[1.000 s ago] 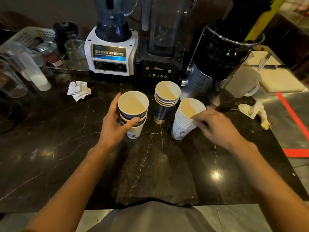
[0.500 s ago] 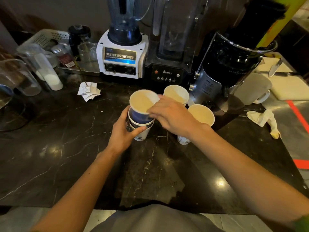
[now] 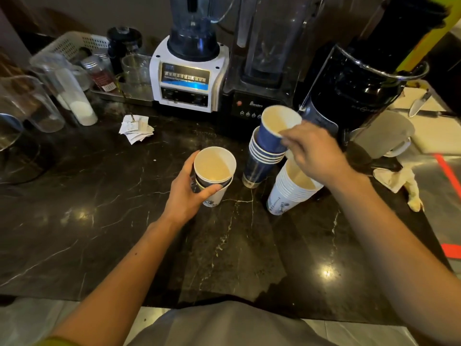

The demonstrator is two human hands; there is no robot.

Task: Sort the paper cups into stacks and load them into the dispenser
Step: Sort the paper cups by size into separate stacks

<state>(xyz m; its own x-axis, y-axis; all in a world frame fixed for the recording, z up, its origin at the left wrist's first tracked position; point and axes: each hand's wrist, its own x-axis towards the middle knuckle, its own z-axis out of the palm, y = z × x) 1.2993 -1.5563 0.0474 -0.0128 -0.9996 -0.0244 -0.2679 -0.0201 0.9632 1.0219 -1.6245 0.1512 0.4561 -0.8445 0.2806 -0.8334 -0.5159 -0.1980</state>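
Three cup stacks stand on the dark marble counter (image 3: 99,208). My left hand (image 3: 189,193) grips the mixed stack (image 3: 214,176), a blue cup nested in a white one, at the counter's middle. My right hand (image 3: 311,151) pinches the rim of a single blue cup (image 3: 274,131), tilted and partly set into the top of the blue stack (image 3: 262,161). A leaning stack of white cups (image 3: 287,196) stands to the right, under my right wrist.
A white blender (image 3: 189,78), a black blender (image 3: 262,71) and a black juicer (image 3: 361,78) line the back. Clear jugs and a white basket (image 3: 72,46) are at the left, crumpled receipts (image 3: 136,128) lie nearby, and a knife (image 3: 421,103) on a board sits at the right.
My right hand lifted the top blue cup off the mixed stack and carried it right onto the blue stack. My left hand kept hold of the mixed stack.
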